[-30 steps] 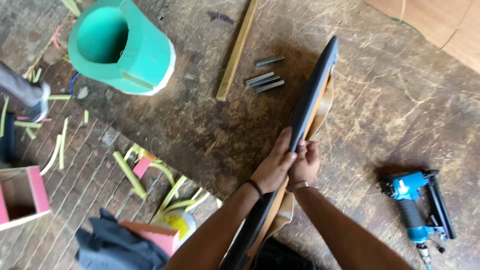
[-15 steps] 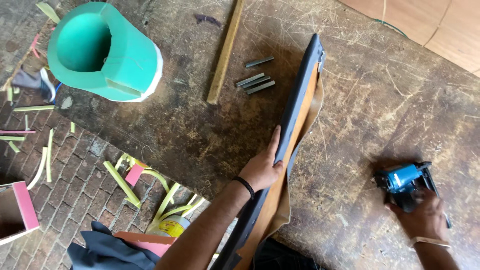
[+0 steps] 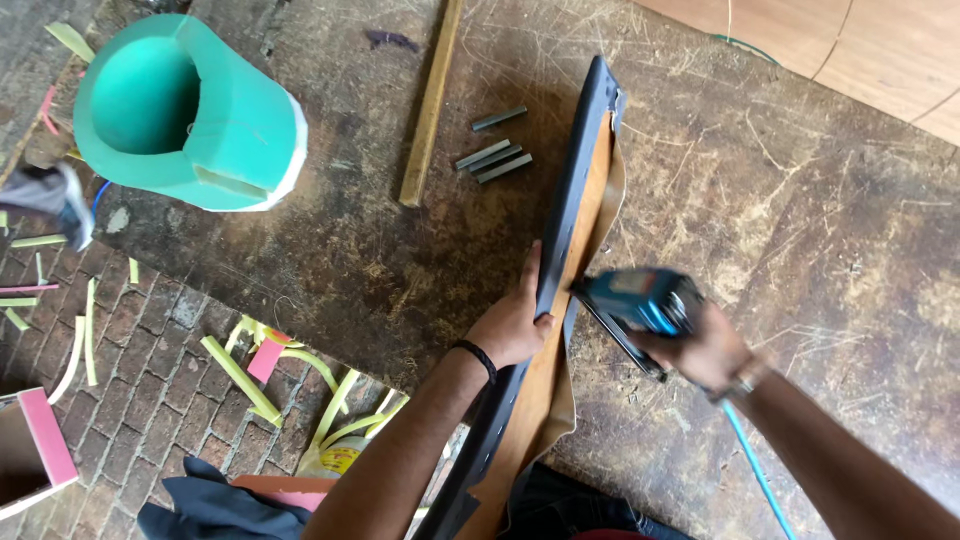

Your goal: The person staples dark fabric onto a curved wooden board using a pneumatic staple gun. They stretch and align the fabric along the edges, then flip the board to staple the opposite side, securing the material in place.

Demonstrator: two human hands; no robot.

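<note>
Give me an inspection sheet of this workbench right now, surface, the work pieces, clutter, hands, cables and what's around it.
Surface: worn, scratched wooden workbench, stained dark.
Job's things: long dark panel standing on edge with tan leather-like sheet along it; blue staple gun at the panel's side.
Clutter: strips of staples, wooden stick, big teal foam cylinder on its side.
Hands: left hand steadies the panel; right hand grips the staple gun.
Cables: blue hose trailing from the staple gun.
Surroundings: brick floor littered with yellow-green foam offcuts; pink-sided box; dark cloth; light boards at the far edge.
</note>
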